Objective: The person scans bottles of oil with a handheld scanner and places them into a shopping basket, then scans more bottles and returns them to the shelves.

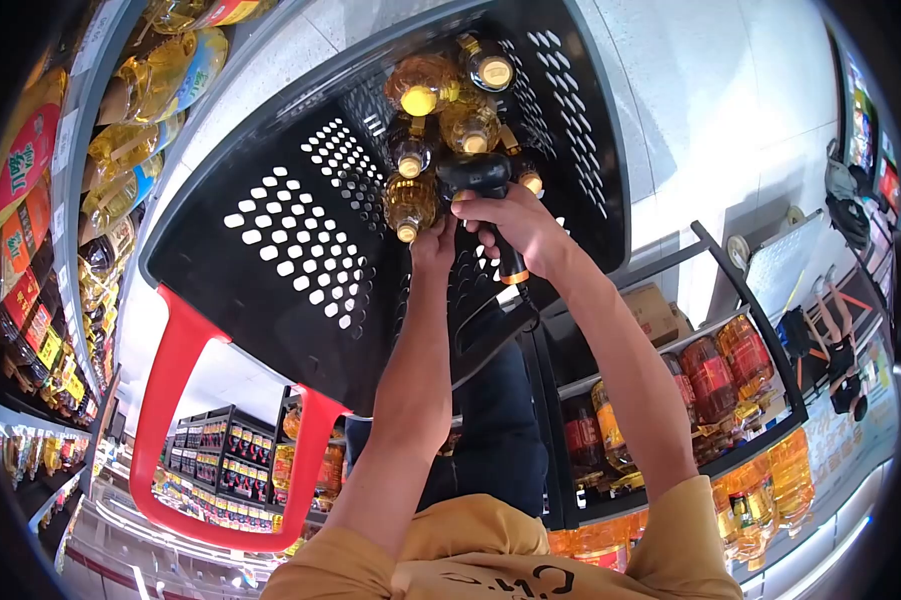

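A black perforated basket (270, 330) with a red handle (156, 400) holds several bottles of yellow and dark liquid. My right hand (525, 228) is wrapped round a black handheld scanner (478, 174), its head over the bottles. My left hand (434, 245) is inside the basket beside a yellow bottle (407, 205), its fingers bent close to the cap end. Whether those fingers grip the bottle is hidden. A dark bottle (411, 158) and a wide yellow-capped bottle (422, 85) lie farther up in the basket.
Shelves of oil bottles (160, 80) run along the left. At the lower right, another rack (760, 440) holds red and orange bottles. A cardboard box (650, 312) sits near it. Pale floor (680, 90) shows beyond the basket. A person (846, 385) is at the far right.
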Demonstrator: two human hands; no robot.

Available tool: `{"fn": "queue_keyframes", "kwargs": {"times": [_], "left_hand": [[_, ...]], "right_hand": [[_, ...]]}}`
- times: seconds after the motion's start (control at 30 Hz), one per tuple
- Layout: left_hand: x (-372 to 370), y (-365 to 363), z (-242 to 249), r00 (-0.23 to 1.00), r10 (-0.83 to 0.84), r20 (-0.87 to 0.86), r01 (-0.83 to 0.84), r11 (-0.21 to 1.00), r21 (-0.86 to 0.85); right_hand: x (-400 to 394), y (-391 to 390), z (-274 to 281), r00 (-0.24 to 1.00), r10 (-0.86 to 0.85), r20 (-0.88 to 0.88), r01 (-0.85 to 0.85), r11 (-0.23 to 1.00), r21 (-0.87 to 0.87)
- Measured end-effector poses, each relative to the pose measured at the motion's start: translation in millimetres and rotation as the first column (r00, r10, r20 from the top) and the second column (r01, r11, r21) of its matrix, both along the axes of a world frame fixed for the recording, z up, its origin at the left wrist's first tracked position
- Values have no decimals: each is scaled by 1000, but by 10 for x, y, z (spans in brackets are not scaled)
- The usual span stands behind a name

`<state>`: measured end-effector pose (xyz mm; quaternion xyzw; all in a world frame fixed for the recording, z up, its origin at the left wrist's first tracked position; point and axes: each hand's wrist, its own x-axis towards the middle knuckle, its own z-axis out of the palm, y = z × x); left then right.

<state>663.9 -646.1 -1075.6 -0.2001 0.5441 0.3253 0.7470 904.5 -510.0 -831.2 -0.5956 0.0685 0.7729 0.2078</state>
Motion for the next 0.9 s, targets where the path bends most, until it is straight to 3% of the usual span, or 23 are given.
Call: {"fn": "queue_keyframes", "kwargs": {"times": [0.17,0.33,0.43,0.5,0.53,0.63,0.73,0.77,0.9], "left_hand": [[69,-52,10,994,66,83,-69,997,24],[281,-31,198,994,102,28,-100,994,-48],[346,63,547,994,72,-87,-77,995,-64],[439,201,804,957,81,-280,-116,987,-109],[449,240,883,950,129,-283,-171,977,-130],[576,421,1237,927,17,-375,-110,967,-228],[727,565,1793,868,-258,-425,180,960,-215],[755,663,1913,869,-288,-402,179,941,-288],[859,992,2433,758,-518,-398,514,849,-125]], "right_hand": [[44,63,99,997,-71,-11,71,996,61],[87,109,252,995,-101,-23,103,988,115],[150,92,439,994,-108,9,106,987,119],[209,116,535,992,-122,19,119,987,104],[218,119,586,992,-127,26,124,987,100],[264,68,764,990,-143,16,140,982,124],[287,-68,1138,990,-140,25,135,979,154],[279,-142,1264,990,-142,27,135,977,166],[156,-583,1828,986,-132,103,116,982,152]]}}
